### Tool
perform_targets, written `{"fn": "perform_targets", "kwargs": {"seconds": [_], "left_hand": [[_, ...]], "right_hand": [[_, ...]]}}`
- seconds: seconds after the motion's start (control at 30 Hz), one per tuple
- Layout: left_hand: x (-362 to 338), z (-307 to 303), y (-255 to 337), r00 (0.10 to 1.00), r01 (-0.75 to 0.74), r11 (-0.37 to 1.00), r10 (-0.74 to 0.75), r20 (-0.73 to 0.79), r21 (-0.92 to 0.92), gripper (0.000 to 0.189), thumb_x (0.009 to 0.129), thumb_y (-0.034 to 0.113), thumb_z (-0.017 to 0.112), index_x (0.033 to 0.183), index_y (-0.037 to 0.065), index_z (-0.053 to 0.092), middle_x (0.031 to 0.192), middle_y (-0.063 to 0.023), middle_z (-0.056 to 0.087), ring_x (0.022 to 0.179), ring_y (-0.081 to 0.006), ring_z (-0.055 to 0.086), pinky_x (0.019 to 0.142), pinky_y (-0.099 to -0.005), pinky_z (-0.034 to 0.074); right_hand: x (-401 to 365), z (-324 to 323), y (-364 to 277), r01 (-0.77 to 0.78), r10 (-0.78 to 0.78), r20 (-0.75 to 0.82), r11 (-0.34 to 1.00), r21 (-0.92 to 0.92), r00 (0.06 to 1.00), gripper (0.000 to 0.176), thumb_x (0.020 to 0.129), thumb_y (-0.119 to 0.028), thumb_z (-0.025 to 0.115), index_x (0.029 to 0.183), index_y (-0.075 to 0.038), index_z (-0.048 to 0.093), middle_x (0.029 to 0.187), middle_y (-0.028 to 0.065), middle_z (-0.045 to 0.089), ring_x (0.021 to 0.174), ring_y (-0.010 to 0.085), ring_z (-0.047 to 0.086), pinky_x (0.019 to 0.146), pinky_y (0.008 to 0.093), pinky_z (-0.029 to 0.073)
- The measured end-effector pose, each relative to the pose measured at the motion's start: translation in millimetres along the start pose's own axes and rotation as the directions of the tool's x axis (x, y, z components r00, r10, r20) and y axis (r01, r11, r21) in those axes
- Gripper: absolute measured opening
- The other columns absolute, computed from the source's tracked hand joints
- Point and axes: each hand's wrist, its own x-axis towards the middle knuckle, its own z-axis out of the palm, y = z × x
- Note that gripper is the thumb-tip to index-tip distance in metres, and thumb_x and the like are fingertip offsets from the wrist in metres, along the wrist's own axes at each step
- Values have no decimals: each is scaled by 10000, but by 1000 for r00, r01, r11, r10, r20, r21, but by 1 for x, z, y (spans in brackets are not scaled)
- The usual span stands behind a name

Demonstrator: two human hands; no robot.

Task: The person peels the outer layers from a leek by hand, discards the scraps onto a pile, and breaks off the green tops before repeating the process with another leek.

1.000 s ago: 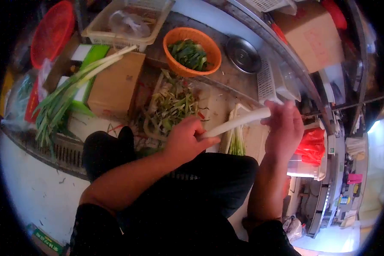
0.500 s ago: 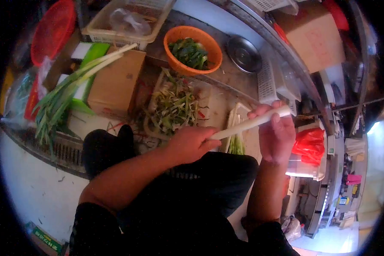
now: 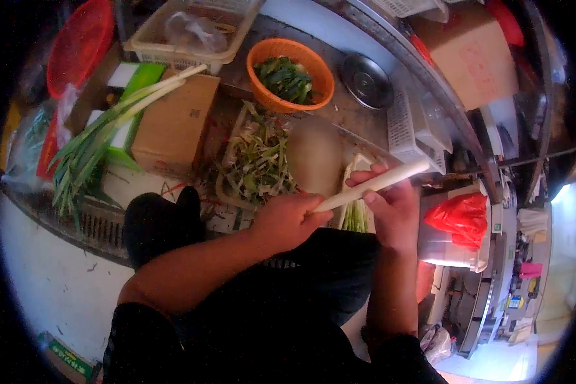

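A long white green onion stalk (image 3: 400,175) slants up to the right above my lap. My left hand (image 3: 285,221) is closed round its lower end, fingers wrapped. Along its middle, my right hand (image 3: 395,214) grips it between thumb and fingers, with the pale end sticking out beyond. Below and behind the stalk stands a light basket (image 3: 358,160) holding more green onions (image 3: 354,216), partly hidden by my hands. Past my left hand lies a heap of peeled leaves and trimmings (image 3: 259,153) in a shallow tray.
An orange basin (image 3: 324,99) of green leaves and a metal lid (image 3: 367,80) sit behind. Whole green onions (image 3: 102,137) lie across a cardboard box (image 3: 173,128) at left. A red bag (image 3: 461,221) tops a white bucket (image 3: 451,253) at right. A round patch beside the trimmings is blurred.
My right hand has slid down and left along the stalk, closer to my left hand, leaving more of the far end bare. My left hand has hardly moved.
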Motion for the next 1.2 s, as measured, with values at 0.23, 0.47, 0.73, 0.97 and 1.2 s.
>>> {"fn": "perform_targets", "kwargs": {"seconds": [0.23,0.47,0.73,0.97,1.2], "left_hand": [[0,2,0,1000,-13,999,13,-3,-47,261,868,319,609,844,60,584,742,-165,595,704,-372,603,603,-455,463],[-2,9,-10,999,24,995,-27,34,96,388,867,398,614,1092,84,636,850,-158,659,766,-338,647,670,-432,513],[-1,5,9,981,-88,994,74,-178,-71,286,844,292,652,1005,58,619,858,-160,634,778,-356,625,664,-423,498],[-4,13,-3,949,-170,975,122,-291,-145,243,865,226,652,1024,46,616,851,-161,648,760,-327,645,663,-387,513],[-5,14,-9,950,-175,961,108,-292,-213,150,883,180,625,954,52,596,779,-143,638,671,-325,638,597,-374,502]], "right_hand": [[-1,4,4,-34,35,-53,999,16,998,209,837,33,652,998,-15,528,905,145,671,845,216,669,786,326,522],[0,13,8,56,-60,-39,993,-103,997,167,874,-4,630,1012,-11,535,898,130,662,820,221,668,745,317,536],[-11,19,14,-85,82,-144,996,-14,986,228,962,-188,518,1080,4,549,958,105,600,842,207,617,783,341,519],[-12,25,18,-2,3,-104,1000,10,995,197,926,-187,611,988,-1,605,875,59,642,740,131,597,667,268,501],[-15,21,21,6,-13,-95,998,-64,995,220,930,-180,586,1050,3,575,867,90,648,722,146,597,634,268,487]]}}
